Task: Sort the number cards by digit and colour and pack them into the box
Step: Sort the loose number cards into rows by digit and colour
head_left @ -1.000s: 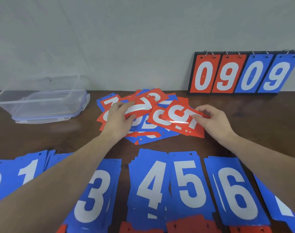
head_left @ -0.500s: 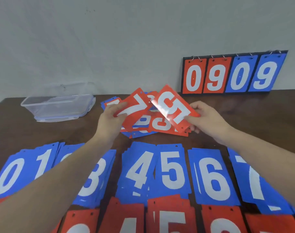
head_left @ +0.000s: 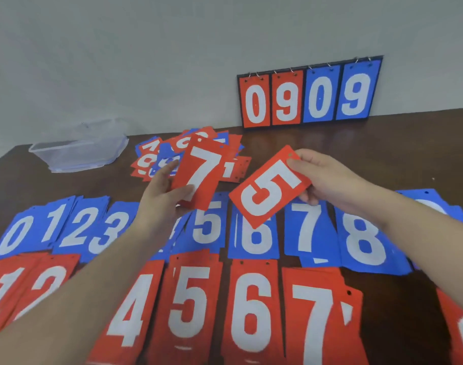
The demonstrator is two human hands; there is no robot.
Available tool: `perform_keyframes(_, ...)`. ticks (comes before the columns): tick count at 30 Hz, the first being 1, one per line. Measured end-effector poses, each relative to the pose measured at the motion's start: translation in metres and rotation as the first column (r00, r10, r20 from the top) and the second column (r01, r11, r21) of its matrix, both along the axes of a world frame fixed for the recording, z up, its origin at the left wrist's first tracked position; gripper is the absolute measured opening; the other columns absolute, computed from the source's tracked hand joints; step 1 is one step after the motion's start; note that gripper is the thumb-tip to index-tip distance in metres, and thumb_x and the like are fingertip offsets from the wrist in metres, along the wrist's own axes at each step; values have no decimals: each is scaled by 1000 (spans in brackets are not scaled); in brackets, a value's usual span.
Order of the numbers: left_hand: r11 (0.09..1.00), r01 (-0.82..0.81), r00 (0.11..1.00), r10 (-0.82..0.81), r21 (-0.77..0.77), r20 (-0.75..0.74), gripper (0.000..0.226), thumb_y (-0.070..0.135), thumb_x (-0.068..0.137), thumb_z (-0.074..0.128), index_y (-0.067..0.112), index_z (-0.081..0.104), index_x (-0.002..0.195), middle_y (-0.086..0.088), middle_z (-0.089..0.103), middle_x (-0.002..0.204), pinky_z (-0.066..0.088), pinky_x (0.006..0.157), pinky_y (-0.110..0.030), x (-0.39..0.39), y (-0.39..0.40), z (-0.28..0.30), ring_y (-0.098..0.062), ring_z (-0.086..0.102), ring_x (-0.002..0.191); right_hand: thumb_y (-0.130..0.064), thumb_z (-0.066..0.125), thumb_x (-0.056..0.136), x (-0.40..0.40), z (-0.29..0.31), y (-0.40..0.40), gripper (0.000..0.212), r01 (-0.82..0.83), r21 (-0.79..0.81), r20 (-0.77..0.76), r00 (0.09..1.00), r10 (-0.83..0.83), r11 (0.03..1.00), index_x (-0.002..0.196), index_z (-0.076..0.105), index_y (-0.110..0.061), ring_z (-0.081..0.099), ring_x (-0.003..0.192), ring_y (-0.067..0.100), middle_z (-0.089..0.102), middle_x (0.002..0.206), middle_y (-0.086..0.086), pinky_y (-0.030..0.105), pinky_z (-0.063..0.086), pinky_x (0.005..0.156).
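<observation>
We hold one card in each hand above the sorted rows: our left hand (head_left: 162, 198) pinches a red plastic card printed with a white 7 (head_left: 201, 172), our right hand (head_left: 328, 180) pinches a red plastic card with a white 5 (head_left: 271, 187) by its punched end. We lower each squarely onto its own stack, the red 5 pile (head_left: 191, 301) and the red 7 pile (head_left: 317, 317), edges aligned. The clear plastic box (head_left: 77, 151) waits far left, beyond the unsorted heap (head_left: 162, 156).
</observation>
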State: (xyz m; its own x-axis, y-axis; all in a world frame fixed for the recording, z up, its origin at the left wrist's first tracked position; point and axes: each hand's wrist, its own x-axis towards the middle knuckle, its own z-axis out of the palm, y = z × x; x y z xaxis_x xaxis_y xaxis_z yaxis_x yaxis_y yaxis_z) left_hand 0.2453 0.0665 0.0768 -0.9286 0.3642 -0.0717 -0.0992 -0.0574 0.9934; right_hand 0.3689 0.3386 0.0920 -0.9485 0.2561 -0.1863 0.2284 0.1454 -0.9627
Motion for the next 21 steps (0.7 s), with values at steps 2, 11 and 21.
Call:
perform_keyframes(2,999,19,1000,-19,-26,7,41,-4,96,56,24,61,125,1,75,111,61,77,-35,17,3,2,-21,73,99,-37,47,107,11,-1,5,21,-11,-9,-3,1000,11,1000,112,62,-22,55,51,14,65,66,1,24,42,46)
perform_keyframes(11,967,-248,964,253,-66,86,26,-2,96,48,15,62,111,-4,75,99,59,77,-39,81,-40,5,-20,73,86,-18,64,98,26,-3,2,24,-184,21,19,983,183,983,120,60,-24,48,53,10,68,71,0,23,38,51)
perform_keyframes(21,924,-365,926,373,-115,61,34,-8,95,49,18,55,116,-4,77,99,60,81,-49,113,-130,6,-27,75,90,-25,64,98,-6,-9,-73,21,-365,131,120,929,351,922,117,63,-32,41,55,10,66,83,3,25,38,53)
